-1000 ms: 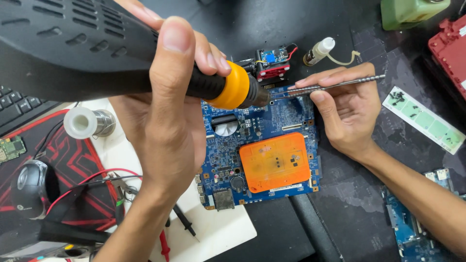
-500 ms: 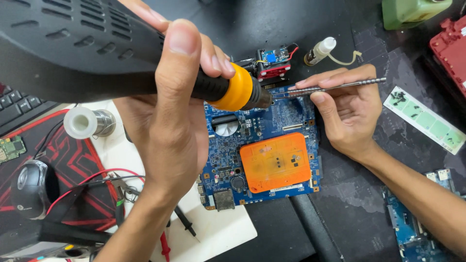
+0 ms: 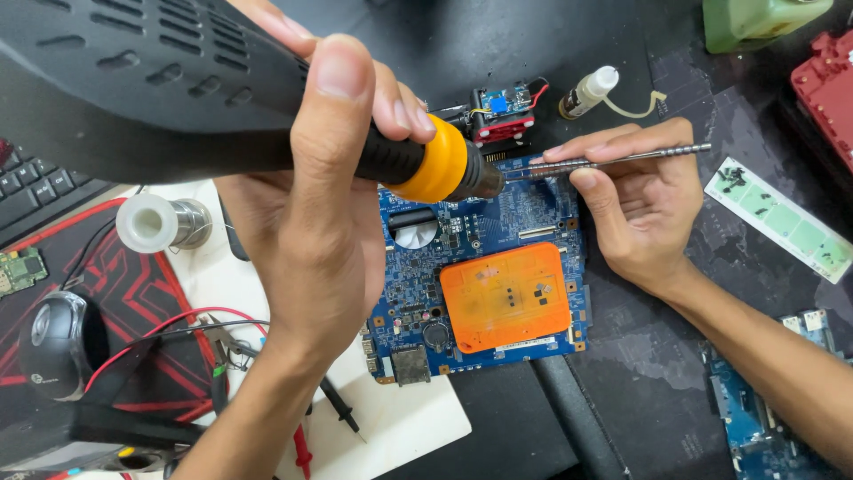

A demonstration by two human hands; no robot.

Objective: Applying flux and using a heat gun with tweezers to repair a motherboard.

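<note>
Dark matting covers the desk (image 3: 533, 53), and near its middle lies a blue laptop circuit board (image 3: 533, 213), flat, with a translucent orange plastic square (image 3: 505, 296) taped over its lower part. At the board's upper edge two tools meet. From the left comes a black hot-air wand with an orange collar and a short metal nozzle (image 3: 440, 164); its long axis runs left to right, tilted slightly down, and the nozzle mouth hangs just above the board's top edge. From the right come slim metal tweezers (image 3: 622, 158), lying almost level, tips pointing left and ending just beside the nozzle mouth.

The left hand (image 3: 311, 222) has its fingers (image 3: 333, 116) wrapped tight around the wand's black grip, thumb across the front. The right hand (image 3: 635, 209) pinches the tweezers between thumb and forefinger, heel resting on the mat at the board's right edge; it is the nearer hand to the spot under the nozzle.

Just beyond the board sit a small red and blue module (image 3: 500, 111) and a small white-capped bottle (image 3: 586, 93). Further left on a white mat stands a spool of solder wire (image 3: 160, 222), with a black keyboard (image 3: 35, 191) behind.
</note>
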